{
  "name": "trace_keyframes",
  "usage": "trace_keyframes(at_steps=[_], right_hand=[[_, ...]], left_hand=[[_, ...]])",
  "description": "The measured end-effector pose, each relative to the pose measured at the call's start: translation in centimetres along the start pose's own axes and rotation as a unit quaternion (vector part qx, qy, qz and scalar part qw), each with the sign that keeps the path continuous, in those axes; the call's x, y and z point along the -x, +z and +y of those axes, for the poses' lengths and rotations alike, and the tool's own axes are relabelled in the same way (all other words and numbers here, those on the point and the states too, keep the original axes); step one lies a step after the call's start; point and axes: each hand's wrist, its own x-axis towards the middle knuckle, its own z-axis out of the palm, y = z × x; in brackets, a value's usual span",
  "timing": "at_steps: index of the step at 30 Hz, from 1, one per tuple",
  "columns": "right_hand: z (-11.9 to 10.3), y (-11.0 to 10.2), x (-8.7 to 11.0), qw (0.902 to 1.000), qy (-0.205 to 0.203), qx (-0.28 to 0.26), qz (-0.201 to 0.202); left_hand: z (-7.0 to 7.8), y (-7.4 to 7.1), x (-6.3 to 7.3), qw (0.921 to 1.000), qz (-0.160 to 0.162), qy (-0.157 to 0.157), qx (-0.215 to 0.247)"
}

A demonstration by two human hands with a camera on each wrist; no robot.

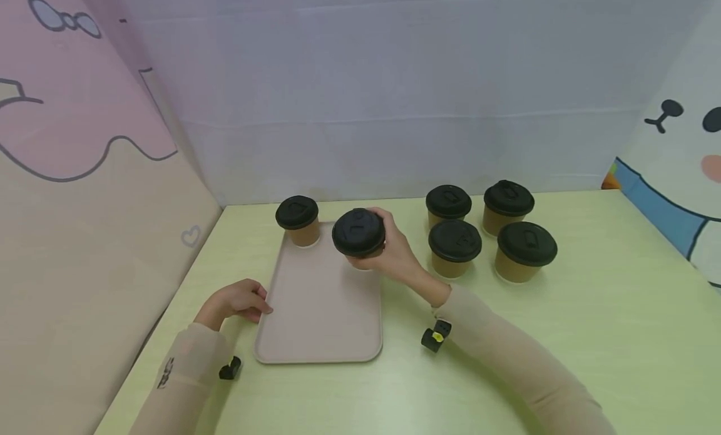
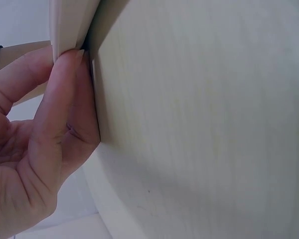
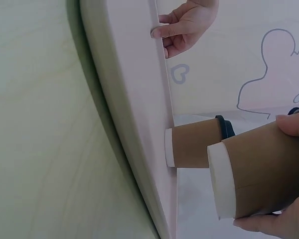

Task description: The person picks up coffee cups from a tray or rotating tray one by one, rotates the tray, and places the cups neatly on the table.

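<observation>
My right hand (image 1: 398, 255) grips a brown paper cup with a black lid (image 1: 358, 233) from its right side. In the right wrist view this cup's white base (image 3: 222, 181) hangs above the surface of the pale tray (image 1: 318, 310), apart from it and slightly tilted. Another lidded paper cup (image 1: 305, 233) stands upright at the tray's far left corner. At the tray's left edge, my left hand (image 1: 239, 299) pinches the rim between thumb (image 2: 60, 99) and fingers. Part of those fingers is hidden behind the rim.
Several lidded paper cups stand in a cluster on the table right of the tray, among them a near right one (image 1: 526, 252) and a near left one (image 1: 454, 248). A white cloth backdrop (image 1: 394, 97) rises behind the table (image 1: 597, 335); a printed cloth (image 1: 84, 235) borders the left.
</observation>
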Motion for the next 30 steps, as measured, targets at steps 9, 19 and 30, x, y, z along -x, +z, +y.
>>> trace_keyframes(at_steps=[9,19,30], right_hand=[[-0.5,-1.1,1.1,0.9998,0.003,-0.009,-0.015],[-0.3,-3.0,3.1,0.9992,0.017,-0.007,-0.035],[0.7,-4.5,5.1,0.9992,0.006,-0.002,-0.039]], left_hand=[[0.0,0.0,0.2,1.0,0.004,0.002,-0.006],[0.1,0.1,-0.1,1.0,0.002,0.005,-0.001],[0.1,0.0,0.1,1.0,0.003,0.001,-0.002]])
